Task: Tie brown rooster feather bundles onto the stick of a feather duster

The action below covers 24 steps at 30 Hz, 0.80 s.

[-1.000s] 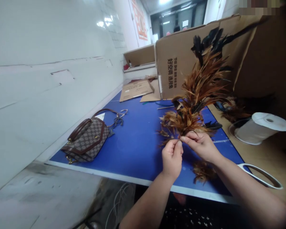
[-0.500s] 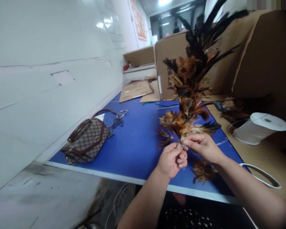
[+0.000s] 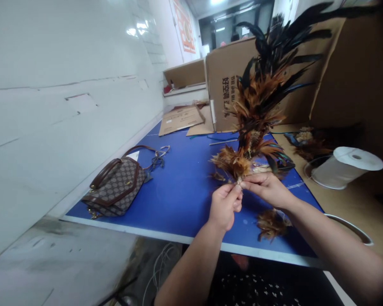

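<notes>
A tall plume of brown and black feathers [image 3: 255, 93] rises above the blue table, its dark tips reaching up and to the right. My left hand [image 3: 225, 206] is closed in a pinch around its lower end. Right beside it, my right hand [image 3: 264, 189] pinches the same base with thumb and finger, and the two hands almost touch. A tuft of brown feathers [image 3: 271, 224] lies on the table below my right hand. Whatever fine thread or stem sits between my fingertips is too small to make out.
A patterned handbag [image 3: 118, 187] stands at the left on the blue table [image 3: 175, 191]. To the right are a white spool [image 3: 346, 168], a white ring [image 3: 354, 229] and a dark feather heap [image 3: 309, 140]. Cardboard boxes [image 3: 220, 85] stand behind, with flat cardboard [image 3: 180, 120] alongside.
The plume has turned and leaned further to the right, its tips spreading wider. Both hands have shifted slightly left and up, still pinching its base.
</notes>
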{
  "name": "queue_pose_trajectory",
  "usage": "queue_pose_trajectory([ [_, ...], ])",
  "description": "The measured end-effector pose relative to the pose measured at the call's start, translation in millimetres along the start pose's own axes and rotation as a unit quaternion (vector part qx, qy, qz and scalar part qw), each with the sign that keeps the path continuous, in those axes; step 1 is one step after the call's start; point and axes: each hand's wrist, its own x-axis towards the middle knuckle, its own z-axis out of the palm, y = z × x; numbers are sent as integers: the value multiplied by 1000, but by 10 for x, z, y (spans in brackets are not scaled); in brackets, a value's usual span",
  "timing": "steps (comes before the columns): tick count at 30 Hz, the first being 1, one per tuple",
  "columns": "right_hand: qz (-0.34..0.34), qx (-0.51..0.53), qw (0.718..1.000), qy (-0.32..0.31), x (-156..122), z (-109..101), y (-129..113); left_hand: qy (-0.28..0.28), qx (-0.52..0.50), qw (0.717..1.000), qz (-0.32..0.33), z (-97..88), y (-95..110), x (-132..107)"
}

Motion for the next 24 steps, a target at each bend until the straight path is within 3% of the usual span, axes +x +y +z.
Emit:
queue_pose_trajectory([
  [6,24,36,998,-38,35,-8,-47,10,40,998,50,-59,-5,39],
  [10,22,-10,999,-48,75,-67,-47,17,65,995,69,-129,-12,67],
  [19,34,-89,994,62,-35,-260,391,53,24,995,84,-150,163,60],
  [24,-48,-219,969,98,-213,-477,390,95,34,991,88,-220,150,121],
])
